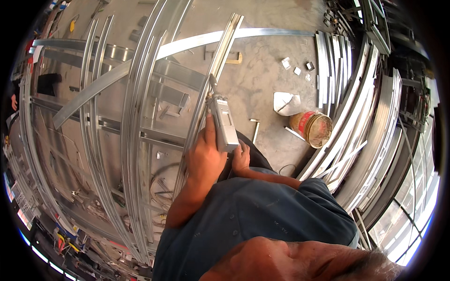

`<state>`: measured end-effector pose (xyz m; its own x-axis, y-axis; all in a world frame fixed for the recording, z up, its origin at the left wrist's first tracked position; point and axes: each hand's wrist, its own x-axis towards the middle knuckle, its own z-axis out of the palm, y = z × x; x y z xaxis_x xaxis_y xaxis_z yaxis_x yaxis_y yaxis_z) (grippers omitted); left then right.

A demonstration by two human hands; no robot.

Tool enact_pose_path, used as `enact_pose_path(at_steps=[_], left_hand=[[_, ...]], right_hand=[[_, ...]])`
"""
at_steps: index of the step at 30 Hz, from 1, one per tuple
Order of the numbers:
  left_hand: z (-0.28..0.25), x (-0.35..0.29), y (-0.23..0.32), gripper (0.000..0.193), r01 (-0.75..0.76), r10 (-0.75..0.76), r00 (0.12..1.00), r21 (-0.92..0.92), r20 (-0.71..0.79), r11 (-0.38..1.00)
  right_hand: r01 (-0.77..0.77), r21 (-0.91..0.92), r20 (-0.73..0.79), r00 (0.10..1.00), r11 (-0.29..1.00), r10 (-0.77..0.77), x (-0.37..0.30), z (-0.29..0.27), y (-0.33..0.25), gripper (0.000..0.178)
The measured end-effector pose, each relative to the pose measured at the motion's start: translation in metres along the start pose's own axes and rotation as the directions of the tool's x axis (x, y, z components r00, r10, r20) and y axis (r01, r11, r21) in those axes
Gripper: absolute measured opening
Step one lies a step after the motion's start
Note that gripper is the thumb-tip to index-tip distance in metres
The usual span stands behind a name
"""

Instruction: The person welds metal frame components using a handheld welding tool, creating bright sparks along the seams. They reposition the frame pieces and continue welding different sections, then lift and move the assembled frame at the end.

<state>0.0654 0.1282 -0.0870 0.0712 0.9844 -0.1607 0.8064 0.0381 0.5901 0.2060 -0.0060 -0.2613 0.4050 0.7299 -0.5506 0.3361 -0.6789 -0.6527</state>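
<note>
A silver-grey, box-shaped handheld tool [225,126] with a narrow pointed tip is held in front of my body. My left hand [206,157] is closed round its left side, with the index finger stretched forward along it. At the tool's near end, my right hand [241,159] is closed against it, fingers partly hidden. The tip meets or nearly meets a long metal profile [219,56] running away from me; I cannot tell whether it touches. That profile crosses a wide, bright metal strip [197,41].
More parallel metal profiles [136,103] form a frame to my left. A tan bucket with a red label [309,127] lies tipped on the floor. Stacked metal lengths [363,107] line the right side. A hammer-like tool [255,127] is near my right hand. Another person's hand [14,102] shows far left.
</note>
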Motion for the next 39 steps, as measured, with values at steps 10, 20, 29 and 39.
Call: enact_pose_path(at_steps=[10, 20, 29, 39], left_hand=[[0.003, 0.000, 0.004, 0.081, 0.039, -0.039, 0.999, 0.001, -0.029, 0.999], [0.001, -0.003, 0.003, 0.084, 0.039, -0.039, 0.999, -0.013, -0.009, 0.999], [0.003, -0.007, 0.004, 0.088, 0.053, -0.053, 0.999, 0.040, 0.013, 0.998], [0.004, -0.009, 0.005, 0.092, 0.020, -0.016, 0.999, 0.096, -0.044, 0.995]], right_hand=[[0.252, -0.065, 0.045, 0.967, 0.965, -0.250, 0.015, 0.019, 0.071, 0.055], [0.076, -0.020, 0.027, 0.997, 0.997, -0.075, 0.010, 0.013, 0.045, 0.053], [0.094, -0.027, -0.006, 0.996, 0.995, -0.094, 0.010, 0.013, 0.040, 0.056], [0.027, -0.037, 0.019, 0.999, 0.999, -0.027, 0.005, 0.006, 0.022, 0.058]])
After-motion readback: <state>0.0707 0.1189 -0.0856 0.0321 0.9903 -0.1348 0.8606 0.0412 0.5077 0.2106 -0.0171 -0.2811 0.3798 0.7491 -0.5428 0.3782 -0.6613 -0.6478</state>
